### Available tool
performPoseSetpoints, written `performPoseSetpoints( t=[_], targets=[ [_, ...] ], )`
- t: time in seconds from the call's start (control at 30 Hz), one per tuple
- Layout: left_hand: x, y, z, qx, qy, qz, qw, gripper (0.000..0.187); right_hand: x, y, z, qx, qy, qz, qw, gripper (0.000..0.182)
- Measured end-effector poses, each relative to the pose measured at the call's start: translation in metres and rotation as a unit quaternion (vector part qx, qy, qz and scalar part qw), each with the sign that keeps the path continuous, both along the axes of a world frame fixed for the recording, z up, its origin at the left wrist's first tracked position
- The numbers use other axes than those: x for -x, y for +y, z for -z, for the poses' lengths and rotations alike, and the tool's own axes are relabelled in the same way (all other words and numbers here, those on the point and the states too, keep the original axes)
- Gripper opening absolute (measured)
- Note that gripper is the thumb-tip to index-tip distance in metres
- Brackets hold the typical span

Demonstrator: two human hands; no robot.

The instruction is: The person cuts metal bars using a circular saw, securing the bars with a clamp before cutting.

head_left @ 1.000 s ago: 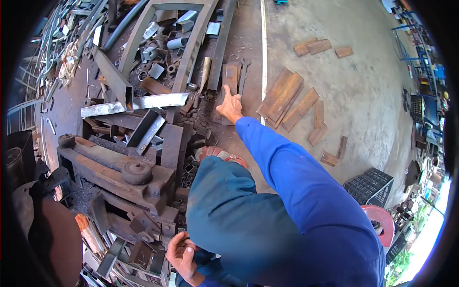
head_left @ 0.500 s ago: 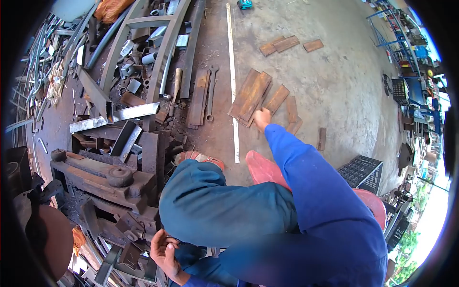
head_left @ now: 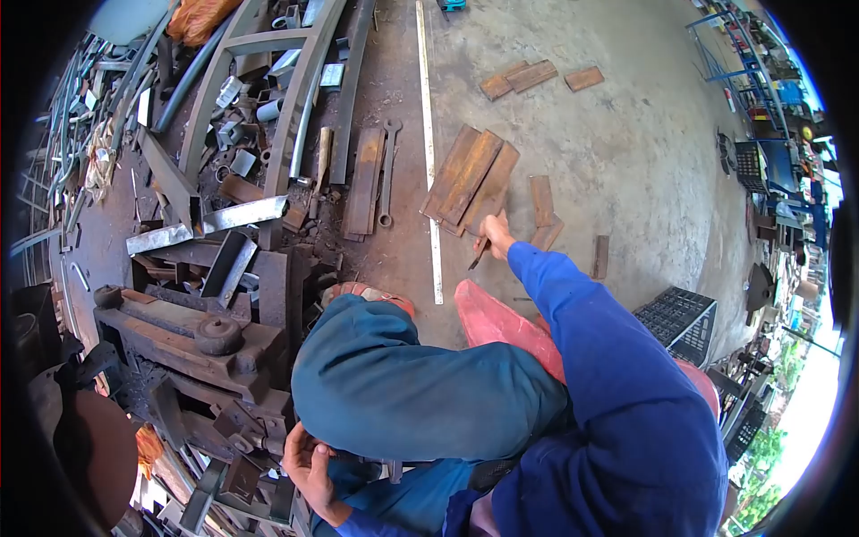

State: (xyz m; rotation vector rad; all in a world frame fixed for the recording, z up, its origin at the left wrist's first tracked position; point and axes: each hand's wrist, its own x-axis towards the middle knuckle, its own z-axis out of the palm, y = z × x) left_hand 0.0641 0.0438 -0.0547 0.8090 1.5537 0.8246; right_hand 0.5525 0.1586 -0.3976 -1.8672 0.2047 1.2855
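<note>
My right hand is closed around a thin dark object whose tip points down toward the floor; its kind is hard to make out. The hand is at the lower end of a rusty flat steel plate, which lies beside a stack of similar plates. To the right of the hand, two smaller plates rest on the concrete. My left hand is by my knee, fingers loosely curled and thumb apart, with nothing visible in it.
A long pale straight strip lies on the floor left of the plates. Farther left are a large wrench, more plates and scrap steel. A rusty vise-like machine stands by my left leg. A black crate is right.
The plate under my right hand has shifted left against the stack and turned to line up with it. My hand has moved slightly down, and the dark object now shows. My left hand stays put.
</note>
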Motion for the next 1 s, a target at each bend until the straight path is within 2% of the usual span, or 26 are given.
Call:
performPoseSetpoints(
  t=[0.07, 0.17, 0.23, 0.3, 0.37, 0.43, 0.5, 0.53, 0.57, 0.7, 0.73, 0.77, 0.83, 0.9, 0.93, 1.0],
  targets=[
    [0.005, -0.002, 0.003, 0.002, -0.007, 0.007, 1.0, 0.046, 0.008, 0.014, -0.018, -0.02, -0.02, -0.123, 0.992, 0.079],
    [0.002, -0.002, 0.002, 0.004, -0.009, 0.004, 1.0, 0.045, 0.018, 0.029, -0.027, -0.059, 0.01, -0.136, 0.989, 0.077],
    [-0.001, 0.001, -0.003, -0.005, -0.001, -0.004, 1.0, 0.044, 0.022, 0.038, -0.027, -0.053, 0.031, -0.115, 0.991, 0.078],
    [-0.003, 0.005, -0.011, -0.03, 0.014, 0.0, 0.999, 0.045, 0.018, 0.045, -0.015, -0.073, 0.046, -0.128, 0.988, 0.09],
    [-0.003, 0.004, -0.014, -0.041, 0.013, -0.011, 0.999, 0.046, 0.016, 0.049, -0.025, -0.083, 0.031, -0.15, 0.985, 0.086],
    [-0.005, 0.003, -0.013, -0.047, 0.007, -0.018, 0.999, 0.047, 0.018, 0.055, -0.036, -0.048, 0.008, -0.163, 0.985, 0.091],
    [-0.006, 0.002, -0.011, -0.027, 0.008, -0.008, 1.0, 0.048, 0.016, 0.061, -0.014, -0.028, -0.021, -0.15, 0.988, 0.094],
    [-0.005, 0.002, -0.009, -0.026, 0.011, -0.006, 1.0, 0.048, 0.01, 0.064, 0.011, -0.023, -0.054, -0.205, 0.977, 0.094],
    [-0.003, 0.002, -0.005, -0.022, 0.006, -0.001, 1.0, 0.047, 0.014, 0.069, 0.001, -0.018, -0.086, -0.26, 0.962, 0.094],
    [-0.005, 0.011, -0.017, -0.033, 0.012, -0.006, 0.999, 0.046, -0.006, 0.086, -0.042, -0.032, -0.034, -0.319, 0.947, 0.08],
    [-0.001, 0.013, -0.019, -0.047, 0.006, -0.006, 0.999, 0.046, -0.008, 0.088, -0.048, -0.021, -0.041, -0.275, 0.96, 0.063],
    [0.001, 0.014, -0.023, -0.057, 0.01, -0.011, 0.998, 0.046, -0.016, 0.084, -0.049, -0.021, -0.04, -0.281, 0.959, 0.063],
    [0.002, 0.015, -0.035, -0.083, 0.011, -0.021, 0.996, 0.047, -0.038, 0.075, -0.046, -0.069, -0.007, -0.29, 0.955, 0.052],
    [0.003, 0.013, -0.043, -0.096, 0.012, -0.024, 0.995, 0.047, -0.053, 0.056, -0.062, -0.014, 0.021, -0.274, 0.962, 0.038],
    [0.002, 0.011, -0.046, -0.104, 0.012, -0.02, 0.994, 0.047, -0.065, 0.044, -0.07, -0.018, 0.019, -0.276, 0.961, 0.038],
    [0.001, 0.005, -0.051, -0.12, 0.007, -0.013, 0.993, 0.046, -0.085, 0.02, -0.088, 0.037, 0.059, -0.323, 0.944, 0.021]
  ],
)
